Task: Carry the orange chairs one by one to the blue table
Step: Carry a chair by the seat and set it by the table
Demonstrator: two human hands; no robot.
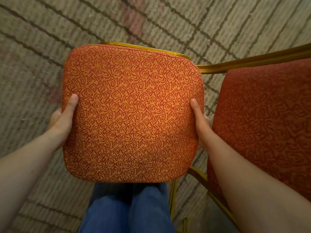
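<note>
Carpet (151, 19) covers the whole floor, a coarse, ribbed weave in dull grey-beige crossed by dark wavy lines that form a loose grid, with faint pinkish patches.

Over it, in the middle of the view, sits the padded seat of an orange chair (133, 113): a plump, rounded square cushion in woven fabric, orange with a dense red pattern of small swirls and angular scrolls. A piped seam runs along its far edge, and a glossy gold metal frame (143, 47) curves just behind that edge.

The left hand (63, 120) clasps the cushion's left side, thumb pressed flat on the top fabric and the fingers wrapped out of sight beneath. The right hand (201, 121) grips the right side likewise, thumb on top, fingers hidden under the edge. Both forearms are bare.

Just beside it on the right stands a second chair (265, 128) with the same swirl fabric, darker in shade, and gold tubing (252, 62) along its far and near sides. Blue denim trousers (127, 209) show below the cushion's near edge.
</note>
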